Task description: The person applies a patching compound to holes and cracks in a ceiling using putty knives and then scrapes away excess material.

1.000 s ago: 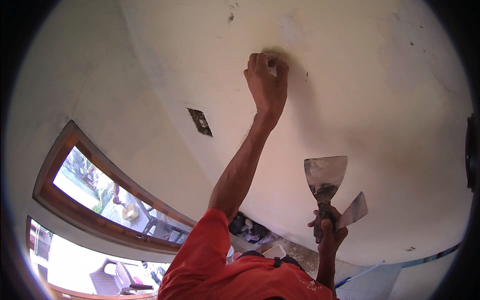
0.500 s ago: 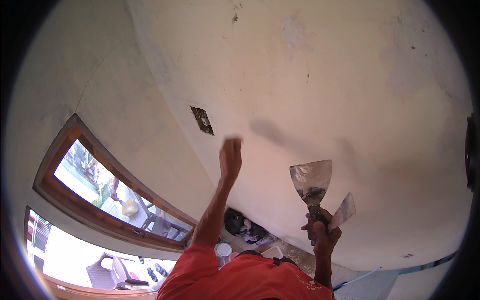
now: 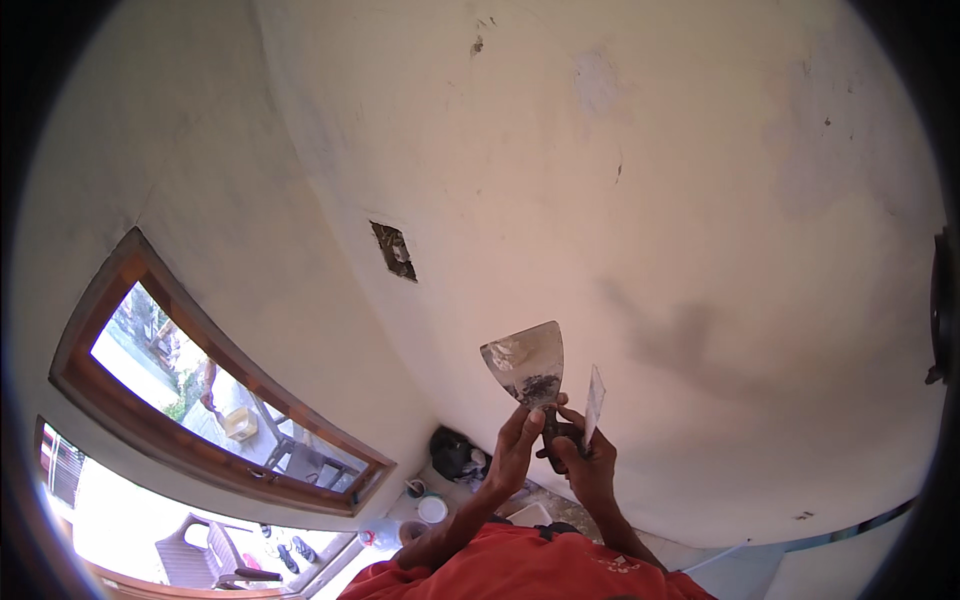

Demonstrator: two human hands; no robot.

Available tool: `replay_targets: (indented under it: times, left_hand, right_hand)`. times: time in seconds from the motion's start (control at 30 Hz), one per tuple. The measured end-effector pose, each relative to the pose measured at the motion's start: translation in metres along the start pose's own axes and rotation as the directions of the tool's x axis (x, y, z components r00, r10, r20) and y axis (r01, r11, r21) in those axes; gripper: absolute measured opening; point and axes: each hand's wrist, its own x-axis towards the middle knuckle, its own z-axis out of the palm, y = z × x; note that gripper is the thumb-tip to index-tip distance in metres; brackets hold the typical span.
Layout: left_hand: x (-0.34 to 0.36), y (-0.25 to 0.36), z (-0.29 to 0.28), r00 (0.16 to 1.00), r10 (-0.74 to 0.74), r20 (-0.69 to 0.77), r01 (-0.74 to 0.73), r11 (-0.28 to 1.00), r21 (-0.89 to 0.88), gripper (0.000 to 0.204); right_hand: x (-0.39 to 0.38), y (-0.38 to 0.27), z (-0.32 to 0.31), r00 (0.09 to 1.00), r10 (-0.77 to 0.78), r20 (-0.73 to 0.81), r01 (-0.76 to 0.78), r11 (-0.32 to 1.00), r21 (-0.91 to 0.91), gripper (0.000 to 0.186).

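Observation:
In front of my chest, a wide putty knife [image 3: 527, 362] points up, its blade smeared with pale and dark residue. My right hand [image 3: 590, 468] is closed round its dark handle. The same hand also holds a thin, flat whitish blade [image 3: 595, 402], seen nearly edge-on. My left hand [image 3: 514, 450] is closed at the neck of the putty knife, thumb against the base of the blade; part of its grip is hidden. Beyond both hands stands the cream wall [image 3: 680, 220], apart from the blade.
A rectangular hole [image 3: 393, 250] is cut in the wall near the corner. Wooden-framed windows [image 3: 130, 350] line the left side. Below are a black bag [image 3: 455, 452], a white-lidded tub [image 3: 432, 510] and a clear plastic container [image 3: 378, 535]. A dark object [image 3: 940, 305] sits at the right edge.
My left hand has come down from near the wall to the putty knife. The right hand has moved left with both blades, and the putty knife now tilts leftward.

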Motion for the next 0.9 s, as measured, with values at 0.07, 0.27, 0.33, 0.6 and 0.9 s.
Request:
replay_targets:
  times: [0.07, 0.27, 0.33, 0.6, 0.9]
  left_hand:
    - [0.003, 0.006, -0.006, 0.998, 0.026, -0.063, -0.019, 0.995, 0.098, 0.046]
    - [0.009, 0.031, -0.03, 0.976, 0.04, -0.213, -0.055, 0.996, -0.065, 0.044]
    - [0.008, 0.035, -0.037, 0.98, 0.036, -0.198, -0.041, 0.999, -0.021, 0.039]
    - [0.0, 0.032, -0.046, 0.964, 0.01, -0.264, -0.024, 0.998, -0.049, 0.044]
    - [0.016, 0.111, -0.048, 0.989, -0.133, -0.064, 0.137, 0.988, 0.076, 0.041]
  right_hand:
    - [-0.002, -0.003, 0.006, 0.997, 0.057, -0.057, -0.059, 0.997, -0.045, 0.039]
    - [0.007, -0.037, -0.022, 0.993, -0.036, -0.115, 0.031, 0.999, -0.044, 0.046]
    - [0.016, -0.066, -0.037, 0.973, -0.231, 0.011, 0.228, 0.966, 0.125, 0.045]
    - [0.052, -0.198, -0.018, 0.934, -0.276, 0.228, 0.307, 0.945, -0.111, 0.034]
    - [0.056, -0.187, -0.019, 0.813, -0.517, 0.267, 0.563, 0.582, -0.587, 0.038]
